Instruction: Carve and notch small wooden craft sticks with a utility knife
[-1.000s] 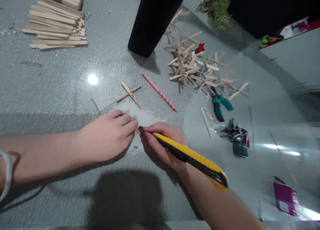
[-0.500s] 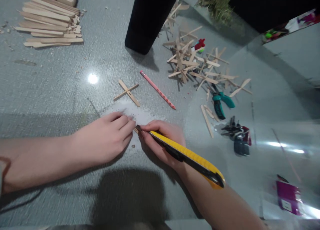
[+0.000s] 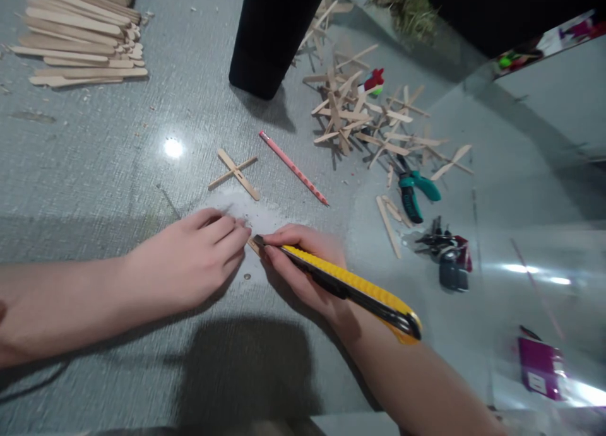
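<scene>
A yellow and black utility knife [image 3: 350, 284] lies across my right hand [image 3: 305, 265], whose fingers are closed around its front end. The knife's tip meets a small craft stick [image 3: 254, 245] on the tabletop, of which only a short part shows. My left hand [image 3: 203, 253] rests on the table with curled fingers, pinching that stick from the left; its fingertips are partly hidden. Just beyond both hands, two craft sticks form a cross [image 3: 234, 173]. To the right of the cross lies a pink pencil [image 3: 293, 168].
Loose craft sticks [image 3: 80, 41] are stacked at the far left. A black upright container [image 3: 274, 38] stands at the back, beside a heap of crossed sticks [image 3: 345, 114]. Teal-handled pliers [image 3: 411, 190], dark keys [image 3: 452, 265] and a purple packet [image 3: 540, 366] lie to the right.
The whole view has shifted slightly, so things appear a little further left. Both hands keep their grip, and slightly more of the small stick shows beneath the knife tip.
</scene>
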The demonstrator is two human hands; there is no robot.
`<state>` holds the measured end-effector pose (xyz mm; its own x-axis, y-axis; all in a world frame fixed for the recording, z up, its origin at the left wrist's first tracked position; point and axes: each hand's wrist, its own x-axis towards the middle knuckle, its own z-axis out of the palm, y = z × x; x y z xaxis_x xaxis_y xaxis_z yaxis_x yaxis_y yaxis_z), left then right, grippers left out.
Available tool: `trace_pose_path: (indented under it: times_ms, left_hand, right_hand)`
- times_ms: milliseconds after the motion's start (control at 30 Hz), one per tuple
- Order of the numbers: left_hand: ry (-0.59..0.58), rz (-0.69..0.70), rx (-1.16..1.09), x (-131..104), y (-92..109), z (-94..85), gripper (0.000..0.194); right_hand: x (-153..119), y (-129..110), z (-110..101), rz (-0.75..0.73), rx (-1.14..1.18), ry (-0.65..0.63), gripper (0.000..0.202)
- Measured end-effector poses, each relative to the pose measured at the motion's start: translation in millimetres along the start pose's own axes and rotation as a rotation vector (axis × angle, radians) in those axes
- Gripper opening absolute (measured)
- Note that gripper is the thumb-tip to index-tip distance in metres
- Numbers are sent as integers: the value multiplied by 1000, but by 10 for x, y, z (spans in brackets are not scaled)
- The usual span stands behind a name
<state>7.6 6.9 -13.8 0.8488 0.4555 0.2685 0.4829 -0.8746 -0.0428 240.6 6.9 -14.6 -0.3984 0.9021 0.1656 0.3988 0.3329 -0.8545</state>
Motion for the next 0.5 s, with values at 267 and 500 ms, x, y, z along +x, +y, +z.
trace_pose_path:
  times_ms: [267, 500]
  left_hand:
    - [-10, -33, 23, -17, 27, -12, 28]
    - [-14, -25, 1, -20, 37, -1, 27]
  right_hand:
    - [-1, 20, 14, -29, 7, 7, 6]
    - [-8, 41, 15, -95, -44, -13, 10]
